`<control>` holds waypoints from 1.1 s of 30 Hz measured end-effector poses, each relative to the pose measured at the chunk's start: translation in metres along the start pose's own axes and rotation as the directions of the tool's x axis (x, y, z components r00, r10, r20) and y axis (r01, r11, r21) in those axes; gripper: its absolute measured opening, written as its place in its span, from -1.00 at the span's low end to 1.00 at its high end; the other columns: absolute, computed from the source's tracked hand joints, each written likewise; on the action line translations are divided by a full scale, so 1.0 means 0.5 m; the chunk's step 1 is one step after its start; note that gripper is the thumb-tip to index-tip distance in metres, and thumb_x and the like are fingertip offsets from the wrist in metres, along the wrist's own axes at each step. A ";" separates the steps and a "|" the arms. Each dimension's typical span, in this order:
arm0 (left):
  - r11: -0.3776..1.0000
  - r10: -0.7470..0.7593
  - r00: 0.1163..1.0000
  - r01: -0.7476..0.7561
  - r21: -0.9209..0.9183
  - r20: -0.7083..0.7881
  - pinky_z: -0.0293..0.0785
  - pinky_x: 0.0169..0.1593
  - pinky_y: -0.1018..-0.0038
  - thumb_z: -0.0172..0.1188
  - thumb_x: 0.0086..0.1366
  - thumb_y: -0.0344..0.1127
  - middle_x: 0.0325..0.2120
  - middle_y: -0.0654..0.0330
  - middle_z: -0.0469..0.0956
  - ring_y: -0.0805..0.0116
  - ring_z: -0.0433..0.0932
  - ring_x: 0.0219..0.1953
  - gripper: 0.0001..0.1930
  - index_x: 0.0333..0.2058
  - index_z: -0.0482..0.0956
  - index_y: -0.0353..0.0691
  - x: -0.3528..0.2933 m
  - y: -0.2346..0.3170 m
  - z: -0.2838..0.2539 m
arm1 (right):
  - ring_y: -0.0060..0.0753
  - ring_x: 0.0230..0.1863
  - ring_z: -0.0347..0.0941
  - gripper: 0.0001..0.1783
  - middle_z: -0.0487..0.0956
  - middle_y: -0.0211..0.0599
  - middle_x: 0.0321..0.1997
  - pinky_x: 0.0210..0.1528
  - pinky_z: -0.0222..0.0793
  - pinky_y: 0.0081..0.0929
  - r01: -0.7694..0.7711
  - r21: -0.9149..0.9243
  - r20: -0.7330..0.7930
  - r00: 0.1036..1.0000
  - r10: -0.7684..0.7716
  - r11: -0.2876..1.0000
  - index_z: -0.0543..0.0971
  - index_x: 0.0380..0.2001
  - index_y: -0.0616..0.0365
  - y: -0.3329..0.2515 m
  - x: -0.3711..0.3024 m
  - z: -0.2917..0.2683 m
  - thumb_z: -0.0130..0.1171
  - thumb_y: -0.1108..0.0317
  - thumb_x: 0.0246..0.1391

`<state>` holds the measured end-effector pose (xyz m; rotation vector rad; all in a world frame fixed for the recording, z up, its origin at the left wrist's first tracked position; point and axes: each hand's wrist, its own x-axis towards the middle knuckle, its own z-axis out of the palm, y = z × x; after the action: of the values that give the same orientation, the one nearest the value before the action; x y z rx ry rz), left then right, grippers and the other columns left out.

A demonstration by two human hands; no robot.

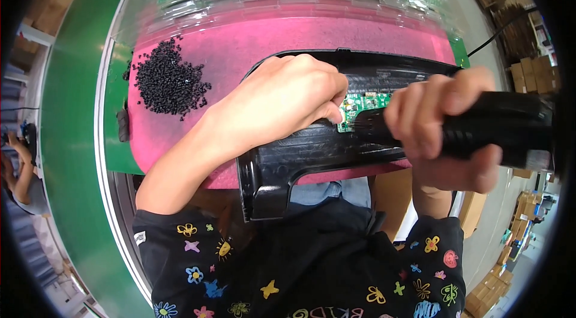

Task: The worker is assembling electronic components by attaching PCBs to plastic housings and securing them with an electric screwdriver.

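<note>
A long black plastic housing (336, 153) lies across the pink mat, its inner side up. Inside it sits a green circuit board (359, 104). My right hand (441, 129) is wrapped round a black electric screwdriver (507, 129), held almost level, its tapered nose pointing left over the board. My left hand (294, 93) rests over the housing's left part, thumb and forefinger pinched at the board's left edge. Whatever lies between those fingertips is too small or hidden to make out. The screwdriver's tip is close to them; whether it touches anything cannot be seen.
A heap of tiny black parts (171, 78), possibly screws, lies on the left of the pink mat (252, 33). Clear plastic trays (258, 3) with several green boards stand along the far side. A dark roll-shaped piece (123, 125) lies by the mat's left edge. Another person (27, 174) is far left.
</note>
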<state>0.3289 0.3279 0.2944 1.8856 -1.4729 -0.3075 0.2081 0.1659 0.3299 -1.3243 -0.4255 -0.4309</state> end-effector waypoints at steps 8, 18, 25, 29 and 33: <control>0.962 0.203 0.969 -0.224 -0.156 -0.139 0.44 -0.46 0.39 0.42 -0.06 -0.40 -0.57 0.12 0.49 0.13 0.51 -0.52 -0.73 -0.47 0.50 -0.36 0.007 0.019 0.003 | -0.64 -0.66 0.32 -0.50 0.44 -0.55 -0.60 -0.47 0.22 -0.58 0.209 0.180 -0.062 0.978 -0.201 0.961 0.36 -0.19 0.04 -0.047 0.012 -0.012 0.26 -0.07 -0.01; 0.950 0.171 0.975 -0.201 -0.238 -0.139 0.43 -0.46 0.49 0.45 -0.08 -0.42 -0.53 0.16 0.57 0.31 0.55 -0.51 -0.75 -0.46 0.57 -0.37 0.012 0.025 -0.003 | -0.65 -0.66 0.37 -0.47 0.49 -0.53 -0.57 -0.49 0.28 -0.62 0.228 0.108 -0.016 0.974 -0.228 0.968 0.35 -0.17 0.06 -0.065 -0.002 -0.054 0.26 -0.05 -0.04; 0.965 0.239 0.930 -0.259 -0.039 -0.278 0.31 0.06 0.32 0.49 -0.21 0.24 -0.14 0.10 0.45 0.21 0.41 -0.04 -0.10 -0.04 0.35 -0.30 0.022 0.005 -0.021 | -0.65 -0.67 0.30 -0.47 0.44 -0.52 -0.58 -0.48 0.24 -0.58 0.143 -0.030 0.004 0.990 -0.143 0.989 0.33 -0.16 0.06 -0.084 -0.009 -0.078 0.19 -0.09 0.00; 0.953 0.278 0.857 -0.301 0.015 -0.434 0.18 0.14 0.23 0.05 0.22 0.14 -0.12 -0.03 0.23 0.21 0.23 -0.08 -0.41 -0.12 0.09 -0.26 0.017 -0.041 -0.017 | -0.64 -0.71 0.17 -0.46 0.34 -0.52 -0.64 -0.51 0.19 -0.54 0.041 -0.149 -0.150 0.987 -0.064 0.988 0.32 -0.19 0.07 -0.074 -0.028 -0.089 0.13 -0.15 0.03; 0.963 0.178 0.826 -0.258 -0.078 -0.535 0.15 0.12 0.30 -0.03 0.18 -0.22 -0.09 -0.01 0.18 0.27 0.18 -0.08 -0.62 -0.12 0.07 -0.25 0.013 -0.037 -0.020 | -0.63 -0.73 0.15 -0.45 0.32 -0.52 -0.67 -0.53 0.18 -0.53 -0.021 -0.172 -0.228 0.973 -0.019 0.985 0.31 -0.22 0.08 -0.073 -0.036 -0.097 0.12 -0.17 0.03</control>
<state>0.3505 0.3274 0.2909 1.4986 -1.2273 0.1977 0.1760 0.1126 0.3414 -1.4232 -0.1978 -0.6239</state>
